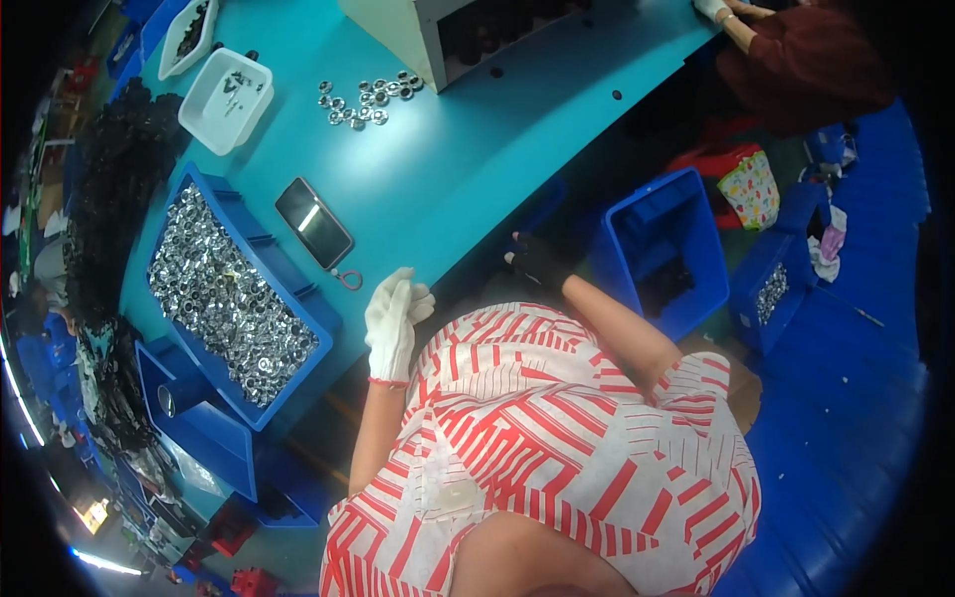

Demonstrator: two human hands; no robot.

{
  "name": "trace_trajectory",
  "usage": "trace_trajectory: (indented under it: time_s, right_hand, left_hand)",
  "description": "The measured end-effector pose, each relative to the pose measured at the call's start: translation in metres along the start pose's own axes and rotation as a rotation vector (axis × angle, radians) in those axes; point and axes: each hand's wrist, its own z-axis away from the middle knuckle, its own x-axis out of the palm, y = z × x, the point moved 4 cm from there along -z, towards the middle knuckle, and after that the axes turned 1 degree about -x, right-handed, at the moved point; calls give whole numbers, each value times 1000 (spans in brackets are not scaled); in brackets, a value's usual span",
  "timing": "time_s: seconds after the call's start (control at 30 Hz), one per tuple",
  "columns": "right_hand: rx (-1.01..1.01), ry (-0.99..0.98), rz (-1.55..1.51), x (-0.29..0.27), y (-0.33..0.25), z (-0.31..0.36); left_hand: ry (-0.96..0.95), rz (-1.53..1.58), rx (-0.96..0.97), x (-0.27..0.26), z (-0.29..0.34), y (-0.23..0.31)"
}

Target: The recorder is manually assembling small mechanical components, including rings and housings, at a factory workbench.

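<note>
My left hand (394, 316), in a white knit glove with a red cuff, rests at the near edge of the turquoise table (438, 184). Its fingers are loosely bent and nothing shows in them. A phone (313, 223) with a red ring attached lies just beyond it. To its left stands a blue bin (261, 224) full of shiny silver, ring-like metal parts (234, 298). My right hand (537, 261) wears a dark glove with bare fingertips. It hovers off the table edge, in front of my body, fingers apart and holding nothing that I can see.
Several silver round parts (370, 99) lie scattered farther back, beside a pale box-shaped machine (403, 35). A white tray (225, 111) holds small dark bits. A deep blue bin (716, 249) stands right of me. A co-worker's sleeve (811, 60) shows at the far right.
</note>
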Motion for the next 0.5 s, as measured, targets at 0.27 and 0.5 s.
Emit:
trace_trajectory:
  time_s: [0.27, 0.5]
  right_hand:
    - [-650, 46, 339, -22, -217, -46]
    - [-502, 167, 456, 15, -303, -144]
  left_hand:
    - [37, 86, -45, 2, 12, -10]
    - [114, 147, 14, -7, 22, -5]
